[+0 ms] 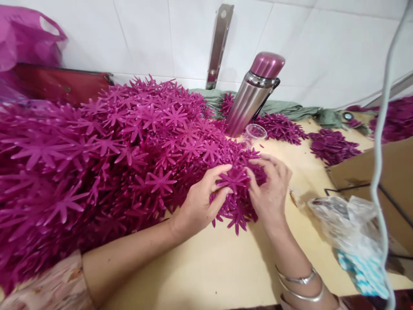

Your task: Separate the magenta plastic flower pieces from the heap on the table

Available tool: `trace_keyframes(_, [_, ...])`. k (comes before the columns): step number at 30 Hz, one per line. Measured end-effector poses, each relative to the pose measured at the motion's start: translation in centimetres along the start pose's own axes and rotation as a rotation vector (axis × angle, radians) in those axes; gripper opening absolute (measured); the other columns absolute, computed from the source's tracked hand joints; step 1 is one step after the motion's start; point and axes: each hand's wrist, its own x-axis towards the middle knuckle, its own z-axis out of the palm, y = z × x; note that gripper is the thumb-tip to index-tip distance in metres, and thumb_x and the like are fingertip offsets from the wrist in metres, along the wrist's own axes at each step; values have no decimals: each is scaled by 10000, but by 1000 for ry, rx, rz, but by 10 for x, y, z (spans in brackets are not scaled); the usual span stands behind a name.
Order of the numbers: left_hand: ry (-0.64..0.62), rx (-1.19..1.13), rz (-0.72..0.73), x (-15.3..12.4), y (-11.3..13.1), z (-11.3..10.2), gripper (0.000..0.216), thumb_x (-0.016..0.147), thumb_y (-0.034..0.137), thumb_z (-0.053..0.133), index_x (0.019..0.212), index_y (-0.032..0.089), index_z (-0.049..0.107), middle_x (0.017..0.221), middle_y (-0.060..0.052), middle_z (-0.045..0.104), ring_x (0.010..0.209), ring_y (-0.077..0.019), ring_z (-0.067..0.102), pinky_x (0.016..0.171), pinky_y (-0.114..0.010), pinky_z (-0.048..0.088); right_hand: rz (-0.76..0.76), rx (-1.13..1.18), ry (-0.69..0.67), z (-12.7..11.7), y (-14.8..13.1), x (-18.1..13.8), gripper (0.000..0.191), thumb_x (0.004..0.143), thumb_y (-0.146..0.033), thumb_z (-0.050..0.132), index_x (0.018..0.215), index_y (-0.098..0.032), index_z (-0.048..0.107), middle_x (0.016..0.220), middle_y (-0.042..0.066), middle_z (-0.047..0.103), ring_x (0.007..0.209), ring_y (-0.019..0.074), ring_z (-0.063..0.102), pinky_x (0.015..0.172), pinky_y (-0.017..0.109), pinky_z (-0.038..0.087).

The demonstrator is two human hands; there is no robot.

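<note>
A big heap of magenta star-shaped plastic flower pieces point(106, 146) covers the left half of the pale yellow table point(219, 267). My left hand point(200, 202) and my right hand point(269, 189) meet at the heap's right edge. Both pinch a small stack of the flower pieces point(235, 178), fingers curled round it from either side. More pieces hang below the stack, between my wrists. Two bangles sit on my right wrist.
A steel flask with a magenta cap point(253, 92) leans behind a clear cup point(256, 131). Smaller flower piles point(332, 146) lie at the right. A cardboard box point(371, 172), a crumpled clear bag point(348, 228) and a hanging cord point(379, 150) stand at the right. White tiled wall behind.
</note>
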Motion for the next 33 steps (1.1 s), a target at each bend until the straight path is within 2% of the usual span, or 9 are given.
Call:
trace_keyframes(3, [-151, 42, -3, -9, 12, -3, 419, 935, 143, 579, 1342, 239, 603, 1316, -74, 683, 1175, -225, 684, 1057, -366, 544, -14, 63, 86, -8, -15, -1, 144, 953, -283, 647, 1074, -227, 702, 1195, 125, 652, 1210, 323, 560, 1095, 568, 369])
trace_keyframes(6, [-290, -51, -181, -23, 4, -13, 346, 935, 160, 582, 1269, 227, 638, 1037, -61, 753, 933, -206, 749, 867, -349, 611, -68, 136, 83, -12, -28, -5, 159, 977, -247, 601, 1108, -245, 690, 1183, 110, 666, 1201, 317, 578, 1109, 572, 361])
trace_keyframes(10, [-183, -188, -276, -36, -17, -36, 279, 922, 195, 630, 1201, 186, 633, 928, -50, 715, 779, -154, 713, 717, -288, 587, -171, 211, 14, -7, -37, -13, 174, 956, -197, 621, 1109, -255, 681, 1137, 96, 683, 1149, 305, 605, 1078, 553, 397])
trace_keyframes(14, [-113, -361, -320, -34, -22, -53, 371, 914, 297, 685, 1262, 204, 598, 925, -41, 691, 730, -142, 676, 604, -248, 557, -321, 261, -105, 6, -46, -22, 217, 897, -199, 717, 1099, -255, 659, 1027, 78, 679, 1015, 274, 621, 928, 473, 485])
trace_keyframes(16, [-84, -418, -356, -31, -20, -56, 389, 918, 337, 689, 1279, 217, 604, 972, -46, 698, 773, -143, 690, 652, -255, 582, -362, 252, -222, 13, -49, -26, 244, 886, -230, 747, 1107, -244, 646, 1003, 76, 673, 977, 263, 616, 873, 443, 498])
trace_keyframes(18, [-45, -414, -365, -30, -20, -56, 360, 926, 344, 684, 1257, 212, 633, 1088, -64, 706, 889, -151, 708, 791, -280, 607, -354, 255, -330, 19, -49, -29, 222, 896, -234, 745, 1093, -235, 644, 973, 66, 677, 938, 247, 617, 845, 426, 503])
trace_keyframes(21, [14, -360, -337, -33, -23, -53, 297, 938, 321, 674, 1206, 193, 658, 1268, -92, 678, 1080, -188, 696, 949, -319, 592, -287, 304, -404, 24, -46, -30, 165, 907, -202, 732, 1056, -228, 665, 949, 56, 681, 915, 230, 622, 835, 411, 507])
trace_keyframes(27, [-11, -339, -336, -33, -30, -52, 448, 966, 259, 640, 1393, 241, 507, 1243, -82, 692, 1034, -181, 730, 994, -374, 596, -95, 465, -432, 27, -42, -30, 116, 914, -151, 707, 977, -245, 731, 988, 47, 648, 956, 206, 637, 868, 384, 510])
trace_keyframes(33, [52, -302, -309, -26, -31, -51, 385, 946, 256, 662, 1313, 216, 552, 1130, -55, 692, 994, -160, 722, 939, -320, 616, 46, 596, -445, 26, -42, -30, 63, 914, -192, 713, 897, -252, 727, 1031, 38, 649, 1016, 196, 637, 930, 361, 501])
